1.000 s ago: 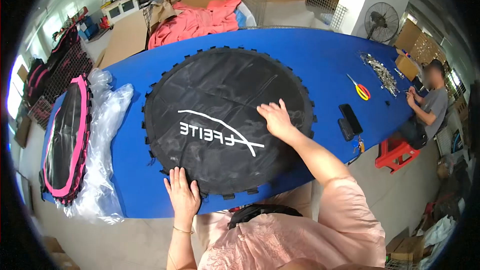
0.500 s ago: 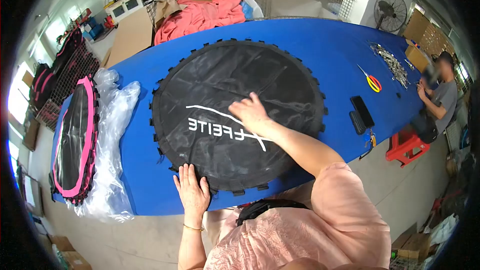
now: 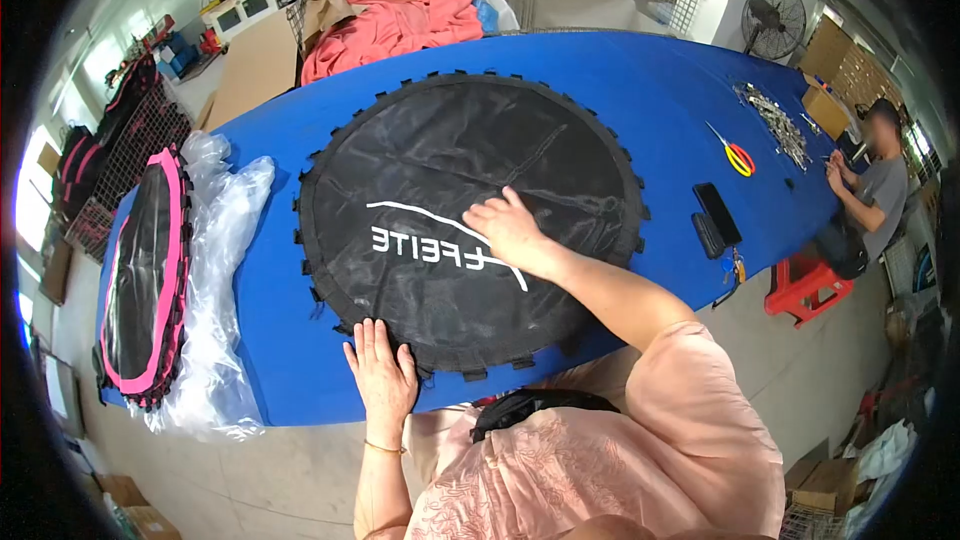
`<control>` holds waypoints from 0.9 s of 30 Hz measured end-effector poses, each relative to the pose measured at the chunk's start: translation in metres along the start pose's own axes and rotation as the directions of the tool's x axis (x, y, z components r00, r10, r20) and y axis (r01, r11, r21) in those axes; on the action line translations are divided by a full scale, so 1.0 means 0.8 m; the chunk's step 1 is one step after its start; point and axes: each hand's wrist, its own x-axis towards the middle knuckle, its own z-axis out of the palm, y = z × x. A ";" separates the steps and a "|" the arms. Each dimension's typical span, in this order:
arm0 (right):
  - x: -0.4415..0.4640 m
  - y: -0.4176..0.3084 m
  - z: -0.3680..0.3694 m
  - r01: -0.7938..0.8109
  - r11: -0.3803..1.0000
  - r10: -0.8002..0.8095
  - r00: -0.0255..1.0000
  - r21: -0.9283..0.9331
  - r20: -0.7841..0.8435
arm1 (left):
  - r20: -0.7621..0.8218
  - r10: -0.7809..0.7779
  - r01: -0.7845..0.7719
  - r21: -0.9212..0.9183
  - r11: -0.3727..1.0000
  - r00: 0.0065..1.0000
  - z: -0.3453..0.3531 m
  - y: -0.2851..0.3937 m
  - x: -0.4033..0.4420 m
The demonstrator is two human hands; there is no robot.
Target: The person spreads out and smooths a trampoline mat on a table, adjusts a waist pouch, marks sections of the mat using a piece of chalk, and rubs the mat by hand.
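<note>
A round black mesh mat point(image 3: 430, 150) with white lettering and tabs around its rim lies flat on the blue table point(image 3: 290, 340). My left hand point(image 3: 382, 370) rests on the mat's near left edge, fingers stretched out, holding nothing. Near the middle of the mat, my right hand point(image 3: 505, 228) lies over the white line at the lettering, its fingers spread and slightly bent, with nothing in it. Faint creases run across the black fabric.
Left on the table are clear plastic wrap point(image 3: 215, 300) and a pink-edged black mat point(image 3: 145, 280). To the right are scissors point(image 3: 737, 157), a phone point(image 3: 717, 213), keys point(image 3: 738, 266) and metal parts point(image 3: 775, 125). A co-worker point(image 3: 875, 185) sits at the far right.
My right hand has moved left across the mat, from its right part to near the middle. My left hand stays at the near left edge. The view has shifted slightly.
</note>
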 end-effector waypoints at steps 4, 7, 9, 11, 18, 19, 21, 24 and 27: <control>0.008 0.000 0.000 -0.061 0.998 0.060 0.997 -0.027 -0.041 | -0.018 0.006 -0.006 0.003 1.000 1.000 0.003 0.001 0.000; 0.030 0.039 0.020 -0.273 0.954 0.264 0.961 -0.126 -0.083 | -0.030 0.011 -0.011 0.005 1.000 0.999 0.005 -0.001 0.000; 0.041 0.050 0.014 -0.323 0.943 0.322 0.946 -0.085 -0.021 | -0.033 0.018 -0.018 0.000 1.000 0.999 0.007 -0.002 0.000; 0.046 0.045 0.013 -0.332 0.940 0.332 0.943 -0.086 -0.008 | -0.037 0.018 -0.018 0.002 1.000 0.999 0.006 -0.001 -0.001; 0.061 -0.049 0.008 -0.106 0.993 0.109 0.991 0.044 -0.073 | -0.026 0.016 -0.016 0.001 1.000 1.000 0.004 0.000 0.001; 0.052 -0.062 -0.001 -0.006 1.000 0.005 0.999 -0.023 -0.038 | -0.032 0.020 -0.020 0.004 1.000 0.999 0.004 0.001 0.000; 0.057 -0.093 0.012 0.062 0.997 -0.060 0.998 0.042 -0.031 | -0.047 0.021 -0.020 0.004 1.000 0.999 0.002 0.003 0.002; 0.039 -0.135 0.007 0.222 0.975 -0.221 0.974 0.027 -0.050 | -0.044 0.008 -0.008 0.010 1.000 0.999 0.001 0.005 0.001; 0.029 -0.170 0.007 0.300 0.950 -0.294 0.952 0.080 -0.086 | -0.063 0.020 -0.019 0.004 1.000 0.998 0.005 0.003 0.001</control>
